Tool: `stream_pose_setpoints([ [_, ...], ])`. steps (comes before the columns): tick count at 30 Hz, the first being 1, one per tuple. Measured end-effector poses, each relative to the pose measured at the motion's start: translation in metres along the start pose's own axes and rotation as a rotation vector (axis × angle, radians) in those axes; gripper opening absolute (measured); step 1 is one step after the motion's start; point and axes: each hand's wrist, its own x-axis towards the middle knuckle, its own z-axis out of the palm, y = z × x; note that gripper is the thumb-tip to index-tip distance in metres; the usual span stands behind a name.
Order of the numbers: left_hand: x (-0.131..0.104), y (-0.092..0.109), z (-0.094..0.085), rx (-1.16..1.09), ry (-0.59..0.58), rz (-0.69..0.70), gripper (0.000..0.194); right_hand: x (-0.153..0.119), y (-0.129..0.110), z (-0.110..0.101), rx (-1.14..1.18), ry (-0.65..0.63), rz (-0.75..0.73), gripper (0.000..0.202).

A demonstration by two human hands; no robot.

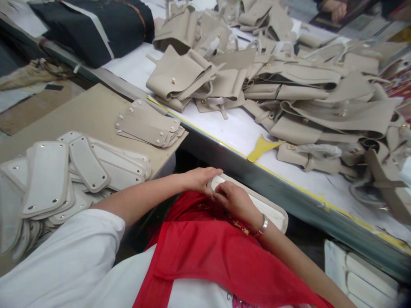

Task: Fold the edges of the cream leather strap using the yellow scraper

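My left hand (199, 178) lies flat on the near end of a white rounded panel (271, 211) that rests on my lap over red cloth (205, 244). My right hand (236, 201), with a silver bangle at the wrist, sits curled on the same panel, fingertips touching the left hand's. Whether either hand grips the panel is hard to tell; the left fingers are stretched out, the right ones bent.
A brown board (93, 112) at left carries a heap of white panels (58, 175) and a small stack of beige panels (149, 124). Across the white table (237, 128) lie many beige bag parts (289, 81). A yellow scrap (261, 146) lies near its edge. Dark fabric (96, 25) sits far left.
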Motion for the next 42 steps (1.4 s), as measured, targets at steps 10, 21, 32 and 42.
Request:
stream_pose_setpoints([
  [10,0.011,0.001,-0.009,0.138,-0.098,-0.009,0.084,0.006,0.003,-0.005,-0.070,-0.004,0.007,0.021],
  [21,0.018,0.000,-0.004,0.252,-0.121,-0.027,0.081,0.008,0.007,0.000,-0.110,-0.003,0.043,0.021],
  [32,0.012,-0.003,0.001,0.211,-0.075,0.007,0.078,0.005,-0.003,0.005,-0.060,0.097,0.116,0.014],
  [42,0.010,-0.003,0.000,0.232,-0.084,-0.008,0.074,0.014,-0.007,0.009,-0.042,0.069,0.199,0.023],
])
